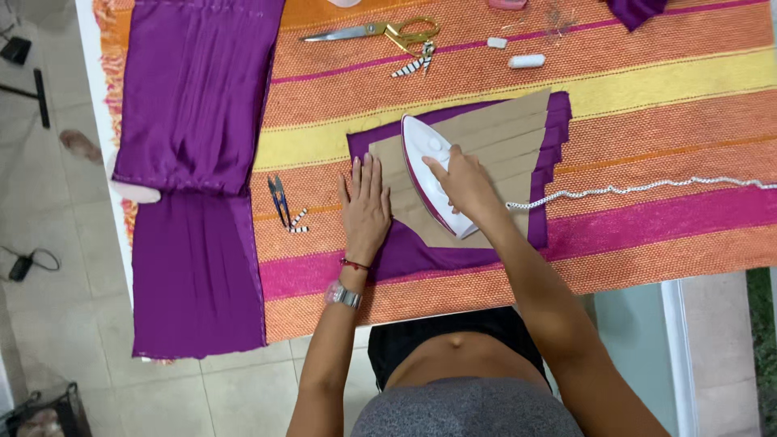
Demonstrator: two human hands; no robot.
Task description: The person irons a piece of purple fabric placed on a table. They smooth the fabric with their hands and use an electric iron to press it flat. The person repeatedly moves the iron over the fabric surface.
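My right hand [463, 180] grips the white-and-magenta steam iron [430, 171] resting on brown pleated paper [506, 137] over purple fabric [405, 255]. My left hand [365, 204] lies flat, fingers spread, on the striped orange counter [647, 113] cloth beside it.

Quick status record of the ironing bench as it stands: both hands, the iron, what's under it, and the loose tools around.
right hand: grips the white and magenta iron
left hand: flat, palm down, beside the iron
under the iron: folded brown paper template on a pleated purple fabric piece
surface: striped orange, yellow and pink cloth
left edge: long purple fabric, hanging over
tools: gold-handled scissors, thread snips, white thread spool
cord: runs right from the iron
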